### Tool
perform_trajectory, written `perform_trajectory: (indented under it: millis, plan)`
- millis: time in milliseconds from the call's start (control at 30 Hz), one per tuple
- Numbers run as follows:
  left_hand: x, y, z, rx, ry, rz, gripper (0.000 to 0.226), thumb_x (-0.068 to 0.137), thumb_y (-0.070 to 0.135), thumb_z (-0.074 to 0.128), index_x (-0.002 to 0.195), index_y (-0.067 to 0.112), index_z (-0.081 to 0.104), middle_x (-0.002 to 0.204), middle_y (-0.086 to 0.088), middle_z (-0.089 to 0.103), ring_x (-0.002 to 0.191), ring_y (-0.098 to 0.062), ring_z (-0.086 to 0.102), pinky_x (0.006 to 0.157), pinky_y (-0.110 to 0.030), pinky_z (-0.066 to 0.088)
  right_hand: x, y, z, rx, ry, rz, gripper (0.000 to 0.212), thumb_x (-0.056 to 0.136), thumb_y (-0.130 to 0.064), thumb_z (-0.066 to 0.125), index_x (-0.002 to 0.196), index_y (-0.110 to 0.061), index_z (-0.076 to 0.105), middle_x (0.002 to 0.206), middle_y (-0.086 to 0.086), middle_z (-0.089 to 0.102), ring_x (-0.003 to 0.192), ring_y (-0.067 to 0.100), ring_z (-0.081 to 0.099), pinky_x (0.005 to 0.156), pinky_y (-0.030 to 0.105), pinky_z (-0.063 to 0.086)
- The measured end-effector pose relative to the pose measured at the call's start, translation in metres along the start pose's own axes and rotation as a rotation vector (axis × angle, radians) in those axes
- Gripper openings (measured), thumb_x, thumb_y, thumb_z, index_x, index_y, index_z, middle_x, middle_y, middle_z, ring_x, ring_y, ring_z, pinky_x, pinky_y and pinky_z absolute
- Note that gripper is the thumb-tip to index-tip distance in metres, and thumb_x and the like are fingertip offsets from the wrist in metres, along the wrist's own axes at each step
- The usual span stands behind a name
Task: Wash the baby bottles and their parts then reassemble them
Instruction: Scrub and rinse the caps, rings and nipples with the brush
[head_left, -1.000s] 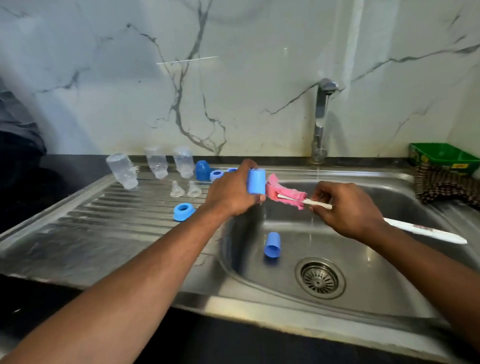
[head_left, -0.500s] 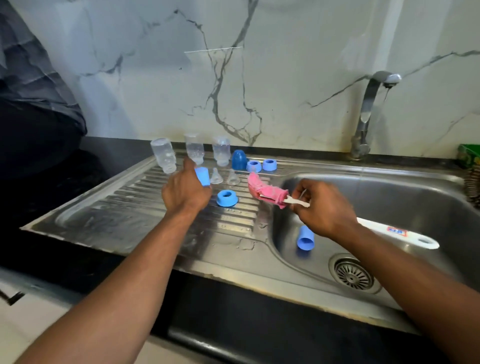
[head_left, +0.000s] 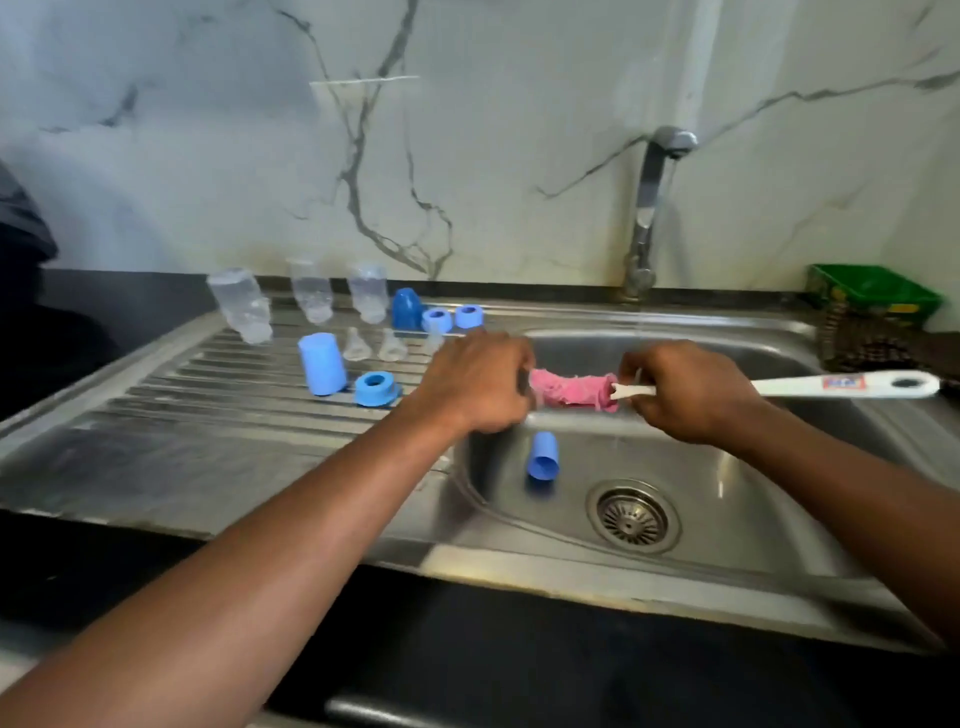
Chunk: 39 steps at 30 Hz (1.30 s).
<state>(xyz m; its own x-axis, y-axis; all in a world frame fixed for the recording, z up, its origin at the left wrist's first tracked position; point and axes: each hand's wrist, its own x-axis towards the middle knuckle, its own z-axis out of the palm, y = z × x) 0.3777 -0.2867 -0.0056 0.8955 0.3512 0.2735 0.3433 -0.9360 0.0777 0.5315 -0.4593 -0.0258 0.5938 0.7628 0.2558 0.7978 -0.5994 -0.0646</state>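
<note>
Reaching with loosely curled, apparently empty left hand (head_left: 480, 382) while right hand (head_left: 685, 389) is pinching the brush (head_left: 574, 391); cap (head_left: 543, 456) is looking light, stiff, slippery, best grabbed around its sides.

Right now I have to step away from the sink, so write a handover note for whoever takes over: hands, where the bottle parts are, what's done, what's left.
Left hand: fingers curled at the tip of the pink brush head; whether it grips it is hidden.
Right hand: grips the white brush handle.
On the drainboard: three clear bottles, three clear nipples, two blue caps, three blue rings.
In the basin: one blue cap on its side.
The tap is running.
Done: most parts set out on the drainboard.
Left: wash that last cap, then reassemble the bottles.
</note>
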Motion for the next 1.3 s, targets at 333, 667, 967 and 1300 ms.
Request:
perform_trajectory:
  millis: [333,667,967,1300]
  plan:
    - [0.095,0.044,0.132,0.209,-0.786,-0.045,0.073,0.076,0.046,0.080,0.134,0.009,0.057,0.134,-0.008,0.060,0.115,-0.027,0.062,0.099,-0.039,0.050,0.003,0.063,0.018,0.123,-0.039,0.189,0.017,0.077,-0.012,0.073,0.076,-0.027,0.063,0.090,0.001,0.068,0.089,0.027,0.065,0.074,0.032,0.049]
    - [0.120,0.039,0.159,-0.718,-0.305,-0.429,0.045,0.073,0.041,0.085,0.100,0.015,0.061,0.085,-0.011,0.067,0.050,-0.020,0.057,0.042,-0.027,0.050,0.008,0.073,0.023,0.259,0.045,0.303,0.014,0.080,-0.023,0.071,0.093,-0.022,0.072,0.092,0.003,0.069,0.088,0.026,0.063,0.076,0.031,0.049]
    - [0.144,0.050,0.144,-1.158,0.212,-0.438,0.034,0.056,0.023,0.073,0.084,0.037,0.061,0.123,-0.012,0.054,0.097,-0.027,0.064,0.074,-0.041,0.061,0.009,0.070,0.021,0.298,0.168,0.372,0.013,0.081,-0.032,0.066,0.084,-0.023,0.074,0.082,0.003,0.071,0.080,0.025,0.065,0.076,0.034,0.055]
    - [0.140,0.091,0.115,-1.775,0.121,-0.527,0.022,0.101,0.004,0.050,0.121,0.012,0.057,0.119,-0.018,0.062,0.093,-0.028,0.065,0.059,-0.028,0.059,0.013,0.075,0.029,0.418,0.255,0.307,0.007,0.087,-0.027,0.070,0.083,-0.022,0.073,0.073,-0.004,0.069,0.069,0.016,0.065,0.068,0.035,0.057]
